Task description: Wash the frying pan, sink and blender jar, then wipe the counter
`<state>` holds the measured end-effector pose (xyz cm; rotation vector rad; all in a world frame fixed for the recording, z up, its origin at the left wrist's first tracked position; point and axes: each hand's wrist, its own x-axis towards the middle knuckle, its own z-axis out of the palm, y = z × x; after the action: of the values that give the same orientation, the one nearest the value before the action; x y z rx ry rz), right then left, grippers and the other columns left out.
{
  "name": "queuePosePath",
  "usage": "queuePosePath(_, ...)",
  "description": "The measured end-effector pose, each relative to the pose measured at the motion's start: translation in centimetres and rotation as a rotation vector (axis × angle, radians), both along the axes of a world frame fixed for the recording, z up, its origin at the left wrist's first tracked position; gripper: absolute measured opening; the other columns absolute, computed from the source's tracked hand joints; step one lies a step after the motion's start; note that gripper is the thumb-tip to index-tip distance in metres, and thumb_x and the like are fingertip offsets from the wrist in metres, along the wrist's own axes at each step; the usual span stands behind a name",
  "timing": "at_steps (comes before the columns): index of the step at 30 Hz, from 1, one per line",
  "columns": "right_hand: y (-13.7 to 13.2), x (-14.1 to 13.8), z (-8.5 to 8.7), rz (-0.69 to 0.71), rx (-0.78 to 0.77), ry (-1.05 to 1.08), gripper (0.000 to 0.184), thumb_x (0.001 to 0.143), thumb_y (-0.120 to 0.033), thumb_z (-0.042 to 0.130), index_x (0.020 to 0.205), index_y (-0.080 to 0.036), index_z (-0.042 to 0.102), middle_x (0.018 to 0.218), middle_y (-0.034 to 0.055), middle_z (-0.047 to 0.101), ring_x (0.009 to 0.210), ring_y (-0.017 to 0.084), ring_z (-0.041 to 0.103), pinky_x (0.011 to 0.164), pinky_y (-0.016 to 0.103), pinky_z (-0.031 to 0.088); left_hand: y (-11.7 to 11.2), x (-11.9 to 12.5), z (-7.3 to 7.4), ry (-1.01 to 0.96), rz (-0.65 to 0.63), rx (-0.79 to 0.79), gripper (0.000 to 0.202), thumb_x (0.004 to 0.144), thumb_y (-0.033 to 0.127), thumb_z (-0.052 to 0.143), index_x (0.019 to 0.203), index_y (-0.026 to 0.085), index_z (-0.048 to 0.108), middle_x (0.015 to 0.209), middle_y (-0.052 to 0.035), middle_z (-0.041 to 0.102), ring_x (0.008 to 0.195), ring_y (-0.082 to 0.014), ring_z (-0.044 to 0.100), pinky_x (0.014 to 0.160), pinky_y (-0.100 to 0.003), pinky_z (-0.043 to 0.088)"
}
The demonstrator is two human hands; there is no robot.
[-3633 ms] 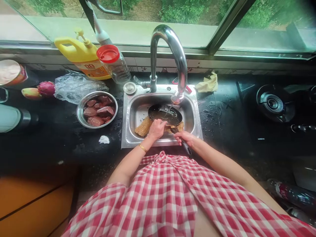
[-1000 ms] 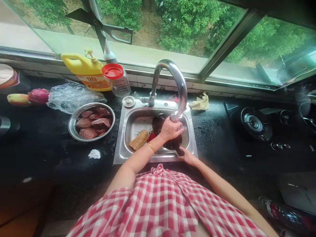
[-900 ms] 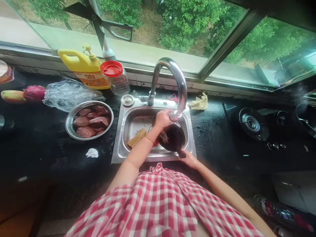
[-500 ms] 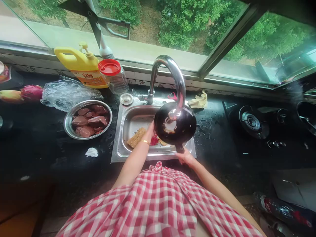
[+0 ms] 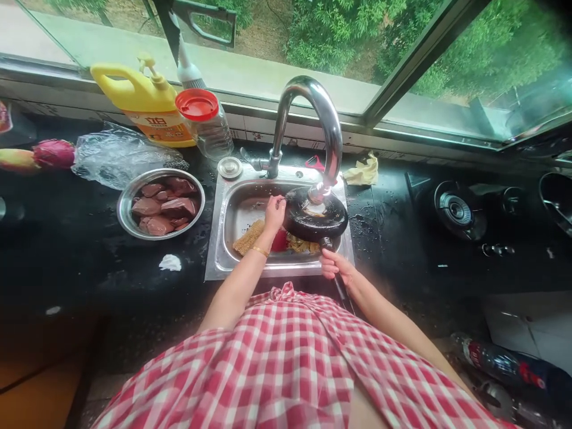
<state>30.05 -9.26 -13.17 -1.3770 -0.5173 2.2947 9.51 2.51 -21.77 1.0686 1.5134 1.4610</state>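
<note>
A black frying pan [image 5: 316, 223] is over the right part of the steel sink [image 5: 230, 205], under the mouth of the curved tap [image 5: 328, 119]. Its handle points back toward my body. My right hand [image 5: 338, 268] is wrapped round that handle. At the pan's left edge is my left hand [image 5: 274, 215], its fingers closed round something small and dark that I cannot make out. A brown, rough-textured scrubbing pad [image 5: 249, 236] lies in the sink's left part. Beneath the pan, red and yellowish scraps [image 5: 301, 243] show in the basin.
Left of the sink stands a metal bowl [image 5: 123, 208] of dark raw meat pieces. Behind it are a plastic bag [image 5: 114, 155], a yellow jug [image 5: 156, 119] and a red-lidded jar [image 5: 208, 128]. A yellowish cloth [image 5: 361, 171] lies right of the tap; a gas burner [image 5: 458, 205] is farther right.
The pan has tilted flatter and its handle now shows longer behind my right hand. My left hand has moved up to the pan's left edge, its closed fingers now in view.
</note>
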Motion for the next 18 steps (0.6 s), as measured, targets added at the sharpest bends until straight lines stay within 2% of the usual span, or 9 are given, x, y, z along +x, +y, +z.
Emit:
queuePosePath(4,1.5,-1.7,1.1,-0.099,-0.171,0.101,0.047,0.098,-0.033,0.043,0.057,-0.020,0.023,0.041,-0.0106,0.024,0.030,0.002,0.016,0.031,0.012,0.027,-4.7,3.8,3.3,0.389,-0.212,0.206,0.016,0.091,0.028,0.050,0.096,0.020,0.063,0.131,-0.0100,0.059,0.137,-0.0272,0.037,0.114,-0.054,0.022)
queuePosePath(6,1.9,-2.6,1.7,-0.127,-0.216,0.137,0.046,0.100,-0.031,0.036,0.057,-0.020,0.024,0.041,-0.0103,0.024,0.030,0.002,0.017,0.032,0.011,0.027,-6.3,4.5,4.3,0.528,-0.304,0.289,0.015,0.091,0.029,0.051,0.098,0.023,0.063,0.132,-0.0070,0.060,0.139,-0.0271,0.034,0.115,-0.058,0.015)
queuePosePath(8,2.1,-3.4,2.2,-0.137,-0.248,0.163,0.045,0.101,-0.031,0.031,0.058,-0.021,0.025,0.041,-0.0102,0.023,0.030,0.002,0.019,0.032,0.011,0.029,-6.3,3.7,4.4,0.574,-0.309,0.307,0.015,0.091,0.030,0.052,0.100,0.024,0.063,0.129,-0.0063,0.062,0.139,-0.0276,0.035,0.115,-0.060,0.012)
queuePosePath(11,2.1,-4.4,2.6,-0.148,-0.300,0.188,0.044,0.102,-0.030,0.027,0.059,-0.022,0.024,0.041,-0.0101,0.024,0.030,0.003,0.021,0.032,0.011,0.031,-4.4,1.0,3.6,0.493,-0.127,0.160,0.021,0.092,0.030,0.049,0.106,0.021,0.063,0.124,-0.0116,0.064,0.133,-0.0299,0.043,0.112,-0.062,0.016)
queuePosePath(13,2.2,-5.0,2.7,-0.110,-0.278,0.160,0.043,0.102,-0.028,0.029,0.060,-0.022,0.024,0.041,-0.0105,0.024,0.030,0.002,0.022,0.032,0.011,0.031,-3.5,-0.1,3.3,0.446,-0.076,0.106,0.025,0.094,0.030,0.044,0.107,0.019,0.062,0.122,-0.0143,0.064,0.129,-0.0285,0.048,0.111,-0.059,0.023)
queuePosePath(16,2.7,-5.8,2.7,-0.043,-0.220,0.110,0.040,0.099,-0.023,0.034,0.061,-0.021,0.025,0.042,-0.0115,0.024,0.030,0.001,0.022,0.033,0.010,0.031,-3.7,0.0,3.6,0.544,-0.265,0.218,0.025,0.095,0.032,0.044,0.107,0.020,0.061,0.125,-0.0104,0.063,0.131,-0.0240,0.047,0.114,-0.051,0.024)
queuePosePath(18,3.1,-6.2,2.7,-0.020,-0.189,0.092,0.037,0.096,-0.019,0.041,0.062,-0.021,0.026,0.043,-0.0120,0.026,0.031,0.001,0.023,0.034,0.009,0.033,-3.9,0.0,4.1,0.631,-0.351,0.200,0.023,0.094,0.030,0.045,0.109,0.021,0.061,0.126,-0.0079,0.062,0.131,-0.0235,0.046,0.113,-0.049,0.025)
